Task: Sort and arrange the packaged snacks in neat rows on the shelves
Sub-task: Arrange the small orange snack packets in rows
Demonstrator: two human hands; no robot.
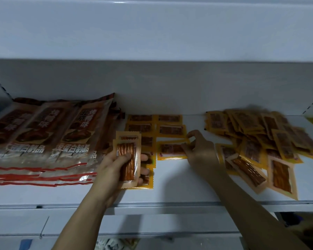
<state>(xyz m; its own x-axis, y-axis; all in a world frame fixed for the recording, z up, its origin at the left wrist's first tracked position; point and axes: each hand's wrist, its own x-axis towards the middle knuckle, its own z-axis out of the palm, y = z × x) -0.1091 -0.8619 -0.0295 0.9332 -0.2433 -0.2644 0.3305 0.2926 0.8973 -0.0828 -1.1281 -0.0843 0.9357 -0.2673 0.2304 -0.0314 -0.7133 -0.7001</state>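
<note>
A yellow packet (172,150) is pinched by the right hand (199,148) into its row. Pale packets (127,156) are gripped by the left hand (116,170). Edge alignment is probably needed next.

A blurred blue object (25,244) and some printed black-and-white paper items (114,244) lie below, near the bottom edge.

Rows (155,130) left of pile (264,141)
</note>
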